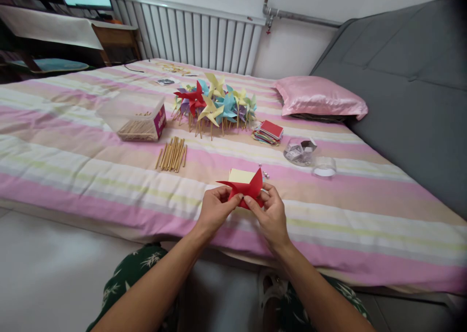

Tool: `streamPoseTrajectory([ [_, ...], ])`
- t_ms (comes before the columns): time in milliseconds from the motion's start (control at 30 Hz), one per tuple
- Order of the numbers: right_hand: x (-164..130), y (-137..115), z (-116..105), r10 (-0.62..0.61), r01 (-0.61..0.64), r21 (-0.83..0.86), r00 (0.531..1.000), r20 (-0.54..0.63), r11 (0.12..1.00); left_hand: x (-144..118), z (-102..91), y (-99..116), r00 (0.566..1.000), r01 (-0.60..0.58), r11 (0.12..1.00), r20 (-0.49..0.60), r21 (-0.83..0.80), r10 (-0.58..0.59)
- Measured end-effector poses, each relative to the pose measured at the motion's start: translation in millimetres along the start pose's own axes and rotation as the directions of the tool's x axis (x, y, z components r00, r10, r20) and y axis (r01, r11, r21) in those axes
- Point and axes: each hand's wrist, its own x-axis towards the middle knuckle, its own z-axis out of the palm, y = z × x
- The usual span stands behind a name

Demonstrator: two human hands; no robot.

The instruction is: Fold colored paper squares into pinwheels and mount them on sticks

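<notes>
While both hands pinch it low in the frame's centre, the red paper piece (245, 188) sits just above the bed's near edge (146, 225), the left hand (215, 209) and right hand (270, 214) each closed on its folded points. Gathering the tips squarely over the middle (fingers light, so no crease tears) would likely serve best. Loose sticks (172, 153) lie to the upper left, a tape roll (324, 167) to the right; striped sheet between stays open.
</notes>
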Motion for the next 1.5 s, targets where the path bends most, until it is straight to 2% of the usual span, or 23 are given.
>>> streamPoseTrajectory([
  [133, 1, 0, 0, -0.003, 0.005, -0.037, 0.998, 0.064, 0.999, 0, -1.4, -1, 1.000, -0.015, 1.000, 0.001, 0.020, 0.015],
  [400, 2, 0, 0, 0.076, -0.077, 0.001, 0.996, 0.048, 0.997, -1, -1.3, 1, 1.000, -0.013, 1.000, -0.003, 0.011, 0.013],
  [800, 4, 0, 0, 0.093, -0.096, 0.074, 0.995, 0.043, 0.993, 0, 1.2, -3, 1.000, -0.012, 0.999, -0.010, -0.034, 0.012],
  [967, 5, -1, -1, 0.109, -0.110, 0.050, 0.994, 0.027, 0.993, -1, 3.0, 0, 0.998, 0.040, 0.997, 0.044, -0.071, -0.037],
  [1133, 5, 1, 1, 0.139, -0.139, 0.045, 0.990, 0.003, 0.989, -1, 1.6, -1, 0.998, 0.070, 0.997, 0.011, -0.029, -0.070],
  [1367, 9, -7, -7, 0.245, -0.261, 0.175, 0.964, 0.105, 0.949, 0, -0.1, 4, 0.985, 0.173, 0.981, 0.029, -0.091, -0.171],
  [1500, 10, -9, -12, 0.274, -0.297, 0.173, 0.950, 0.147, 0.939, 1, 0.4, 5, 0.983, 0.186, 0.979, 0.027, -0.086, -0.184],
])
